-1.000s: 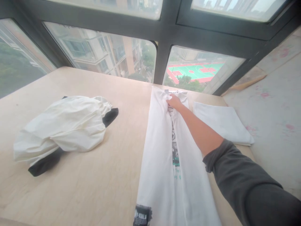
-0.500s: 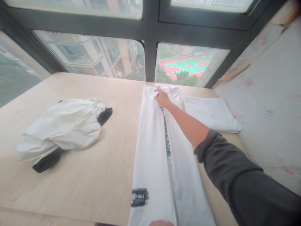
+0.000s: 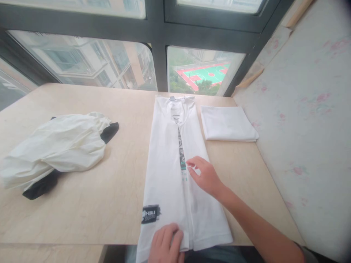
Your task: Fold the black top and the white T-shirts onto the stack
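Note:
A white T-shirt (image 3: 164, 157) lies lengthwise in front of me, its sides folded in so the edges nearly meet along the middle. Dark and green print shows in the gap, and a black patch with lettering sits near the lower left. My left hand (image 3: 166, 243) is at the near hem, fingers curled on the cloth; its thumb is not clearly visible. Over the right half of the T-shirt is my right hand (image 3: 207, 177), thumb and fingers apart, holding nothing. Whether its fingertips touch the fabric I cannot tell.
To the left lies a crumpled cream garment (image 3: 71, 142) with black trim. A folded white cloth (image 3: 229, 124) rests at the right, near the floral wall (image 3: 298, 120). Dark window frames (image 3: 159, 40) border the far side of the pale tabletop (image 3: 120, 197).
My right hand has come back from the collar towards me and let go there. More of my left hand shows at the hem. The view has shifted, bringing the near hem into sight.

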`<state>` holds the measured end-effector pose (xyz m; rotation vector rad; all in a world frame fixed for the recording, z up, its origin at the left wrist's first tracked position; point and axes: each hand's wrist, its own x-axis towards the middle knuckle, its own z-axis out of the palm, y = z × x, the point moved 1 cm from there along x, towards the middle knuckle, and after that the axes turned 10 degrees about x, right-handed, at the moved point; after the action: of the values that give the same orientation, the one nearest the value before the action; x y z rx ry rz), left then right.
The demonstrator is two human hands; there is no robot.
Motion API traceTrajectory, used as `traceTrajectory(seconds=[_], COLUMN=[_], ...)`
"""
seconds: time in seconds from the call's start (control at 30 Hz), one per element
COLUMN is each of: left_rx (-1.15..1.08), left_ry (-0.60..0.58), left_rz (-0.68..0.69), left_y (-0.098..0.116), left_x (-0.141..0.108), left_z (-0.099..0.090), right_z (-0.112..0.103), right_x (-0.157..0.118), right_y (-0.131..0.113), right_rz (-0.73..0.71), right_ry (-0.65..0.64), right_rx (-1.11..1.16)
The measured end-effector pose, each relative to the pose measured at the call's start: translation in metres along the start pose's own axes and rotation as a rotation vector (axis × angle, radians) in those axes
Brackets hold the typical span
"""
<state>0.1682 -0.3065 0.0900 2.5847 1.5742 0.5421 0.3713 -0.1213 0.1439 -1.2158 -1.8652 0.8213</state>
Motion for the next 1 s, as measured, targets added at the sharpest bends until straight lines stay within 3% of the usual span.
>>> traceTrajectory(seconds=[0.13,0.27,0.5,0.67,0.77,0.9,1.0], left_rx=[-0.036,-0.085,-0.13,-0.128,-0.105,-0.03,0.015], left_ry=[-0.073,-0.069,-0.169,-0.123,-0.084,-0.013,0.024], left_rz=[0.041,0.028,0.013,0.029,0.044,0.126,0.171], left_y=[-0.001,0.004,0.004,0.002,0.0,0.0,-0.002], left_x=[0.009,0.019,0.023,0.02,0.019,0.02,0.019], left_z=[-0.011,-0.022,-0.025,-0.022,-0.019,-0.016,-0.014], right_z=[0.011,0.024,0.025,0.02,0.015,0.015,0.025], right_x=[-0.105,-0.155,-0.16,-0.155,-0.15,-0.146,-0.145], right_y=[-0.029,-0.042,-0.042,-0.044,-0.04,-0.042,-0.047], right_rz=[-0.01,0.017,0.024,0.01,0.0,-0.149,-0.235], right_ry=[-0.173,-0.256,-0.332,-0.308,-0.203,0.018,-0.002], right_rx=[-0.021,-0.137,-0.224,-0.194,-0.128,-0.077,-0.071])
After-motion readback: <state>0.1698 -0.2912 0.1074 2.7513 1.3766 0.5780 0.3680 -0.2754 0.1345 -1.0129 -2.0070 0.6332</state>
